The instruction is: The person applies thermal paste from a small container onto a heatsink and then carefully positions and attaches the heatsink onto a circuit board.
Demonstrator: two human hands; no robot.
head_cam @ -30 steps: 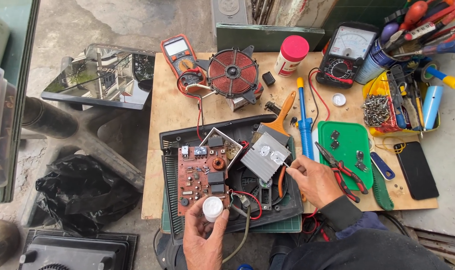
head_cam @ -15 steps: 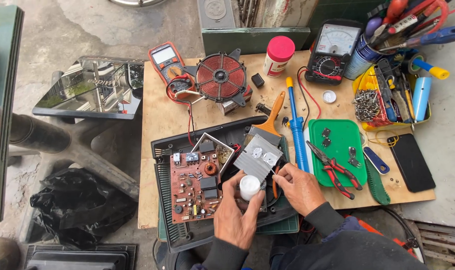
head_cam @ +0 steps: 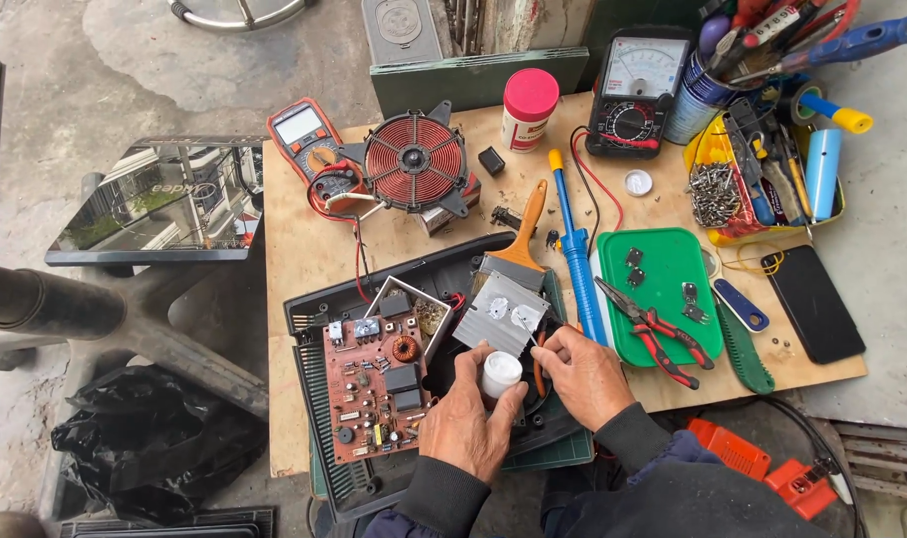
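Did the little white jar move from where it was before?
Yes. The left hand carried the white jar up and rightward, from below the red circuit board to beside the right hand.

The left hand (head_cam: 465,423) grips a small white jar (head_cam: 500,375) from below, and the right hand (head_cam: 580,376) touches the jar's right side with its fingers (head_cam: 556,346) curled beside it. Just above the grip lies a grey finned heat sink (head_cam: 501,313), with a red circuit board (head_cam: 376,384) to its left inside the black appliance shell (head_cam: 319,319). To the right of the grip, red-handled pliers (head_cam: 653,327) rest on a green tray (head_cam: 663,269), and a blue solder sucker (head_cam: 575,247) lies between tray and heat sink.
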